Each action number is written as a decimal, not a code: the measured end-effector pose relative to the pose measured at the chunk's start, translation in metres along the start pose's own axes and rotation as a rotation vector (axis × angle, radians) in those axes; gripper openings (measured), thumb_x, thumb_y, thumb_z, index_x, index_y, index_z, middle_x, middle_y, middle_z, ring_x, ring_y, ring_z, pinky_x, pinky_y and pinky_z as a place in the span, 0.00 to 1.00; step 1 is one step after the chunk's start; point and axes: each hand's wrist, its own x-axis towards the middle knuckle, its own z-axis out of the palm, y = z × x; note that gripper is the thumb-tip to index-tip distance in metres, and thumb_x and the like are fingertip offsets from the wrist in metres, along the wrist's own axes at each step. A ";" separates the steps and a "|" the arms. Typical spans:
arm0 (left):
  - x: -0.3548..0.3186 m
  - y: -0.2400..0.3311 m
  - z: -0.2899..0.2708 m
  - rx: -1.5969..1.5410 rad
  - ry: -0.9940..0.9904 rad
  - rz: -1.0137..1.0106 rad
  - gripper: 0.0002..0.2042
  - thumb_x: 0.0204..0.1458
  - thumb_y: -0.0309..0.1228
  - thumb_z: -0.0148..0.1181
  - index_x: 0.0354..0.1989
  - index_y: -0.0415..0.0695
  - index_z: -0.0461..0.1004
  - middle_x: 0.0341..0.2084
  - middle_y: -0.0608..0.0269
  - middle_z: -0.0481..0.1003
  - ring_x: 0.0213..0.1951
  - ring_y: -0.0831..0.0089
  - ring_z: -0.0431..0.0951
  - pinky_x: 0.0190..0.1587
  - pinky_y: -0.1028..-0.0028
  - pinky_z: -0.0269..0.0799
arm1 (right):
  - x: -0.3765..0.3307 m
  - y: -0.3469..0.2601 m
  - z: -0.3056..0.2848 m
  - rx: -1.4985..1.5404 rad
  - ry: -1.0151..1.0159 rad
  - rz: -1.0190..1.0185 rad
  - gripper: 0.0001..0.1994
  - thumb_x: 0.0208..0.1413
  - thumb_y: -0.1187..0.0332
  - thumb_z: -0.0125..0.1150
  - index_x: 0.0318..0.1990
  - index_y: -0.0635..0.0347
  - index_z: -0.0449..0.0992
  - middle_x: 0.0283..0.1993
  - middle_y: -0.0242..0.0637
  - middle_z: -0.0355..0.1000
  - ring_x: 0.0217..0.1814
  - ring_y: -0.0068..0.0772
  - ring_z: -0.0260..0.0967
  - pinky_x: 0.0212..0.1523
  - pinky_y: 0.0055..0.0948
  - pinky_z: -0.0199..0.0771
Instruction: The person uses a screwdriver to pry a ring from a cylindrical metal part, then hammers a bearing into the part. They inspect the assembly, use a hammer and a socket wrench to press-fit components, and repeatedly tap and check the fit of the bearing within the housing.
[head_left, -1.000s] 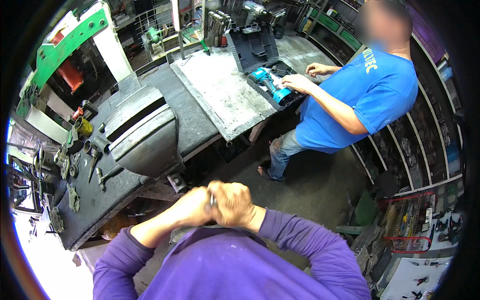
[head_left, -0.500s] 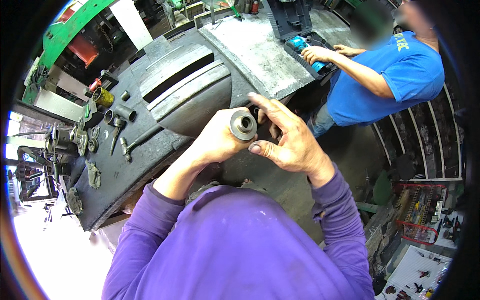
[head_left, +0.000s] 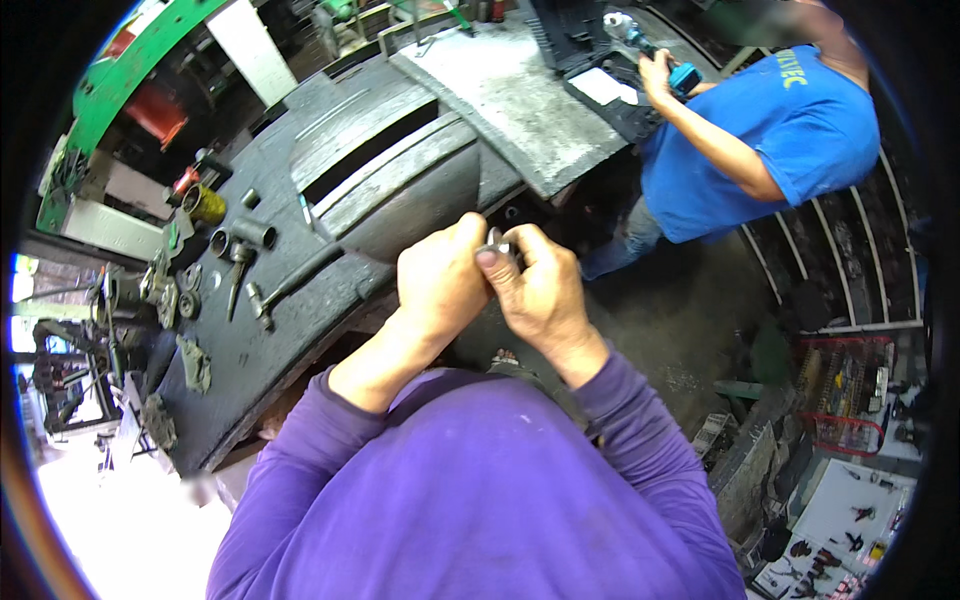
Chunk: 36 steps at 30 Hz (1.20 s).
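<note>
A metal part (head_left: pixel 503 247) shows between the left grip (head_left: pixel 443 277) and right grip (head_left: pixel 543 297).

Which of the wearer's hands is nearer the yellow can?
Left. The left hand is to the right of the yellow can, closer to the wearer; the right hand is farther right.

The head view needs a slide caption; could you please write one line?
Both hands hold a metal part near a dark workbench while a blue-shirted co-worker grips a power tool.
</note>
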 end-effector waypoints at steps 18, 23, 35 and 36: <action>-0.016 -0.003 0.009 0.072 -0.502 0.072 0.17 0.45 0.31 0.76 0.40 0.42 0.76 0.32 0.47 0.84 0.38 0.45 0.86 0.41 0.52 0.82 | -0.044 0.053 -0.035 0.121 -0.395 -0.171 0.31 0.62 0.54 0.72 0.66 0.59 0.68 0.50 0.51 0.75 0.51 0.60 0.76 0.53 0.48 0.77; -0.032 0.010 0.021 -0.258 -0.419 0.004 0.14 0.45 0.29 0.73 0.39 0.40 0.77 0.31 0.46 0.83 0.38 0.43 0.86 0.42 0.52 0.81 | -0.052 0.050 -0.043 0.075 -0.321 -0.262 0.27 0.63 0.54 0.70 0.58 0.67 0.71 0.51 0.55 0.74 0.53 0.63 0.76 0.52 0.49 0.79; -0.029 0.008 -0.015 -0.498 -0.513 -0.151 0.16 0.43 0.22 0.75 0.43 0.40 0.81 0.33 0.50 0.84 0.39 0.54 0.87 0.44 0.60 0.80 | -0.035 0.029 -0.048 0.125 -0.435 -0.350 0.31 0.62 0.65 0.70 0.70 0.60 0.66 0.51 0.52 0.72 0.51 0.61 0.76 0.53 0.48 0.79; -0.028 0.009 -0.017 -0.535 -0.555 -0.177 0.18 0.42 0.22 0.77 0.44 0.39 0.81 0.33 0.51 0.84 0.39 0.57 0.87 0.44 0.62 0.80 | -0.032 0.027 -0.050 0.069 -0.466 -0.386 0.31 0.61 0.67 0.70 0.70 0.59 0.66 0.48 0.50 0.72 0.50 0.61 0.76 0.53 0.47 0.80</action>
